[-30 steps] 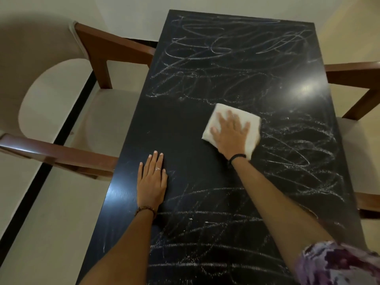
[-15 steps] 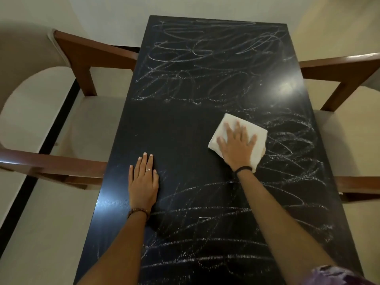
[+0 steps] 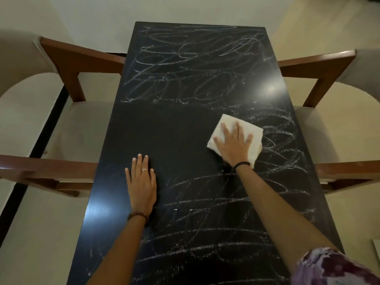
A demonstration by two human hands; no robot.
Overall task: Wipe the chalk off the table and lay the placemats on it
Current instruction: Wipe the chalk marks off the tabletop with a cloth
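Note:
A long black table (image 3: 164, 128) fills the middle of the head view. White chalk scribbles (image 3: 195, 64) cover its far half, its right side and its near end. A band across the middle left is dark and free of chalk. My right hand (image 3: 233, 146) lies flat, fingers spread, pressing a folded white cloth (image 3: 254, 133) onto the table right of centre. My left hand (image 3: 141, 182) rests flat on the table near its left edge, fingers together, holding nothing. No placemats are in view.
A wooden armchair with a beige seat (image 3: 82, 128) stands against the table's left side. A matching armchair (image 3: 320, 128) stands on the right. A pale floor with a dark stripe (image 3: 30, 145) runs along the left. A white corner (image 3: 377, 246) shows at the right edge.
My right hand has slid the cloth to the right and a little nearer me, leaving a wider chalk-free band. My left hand has stayed flat in place.

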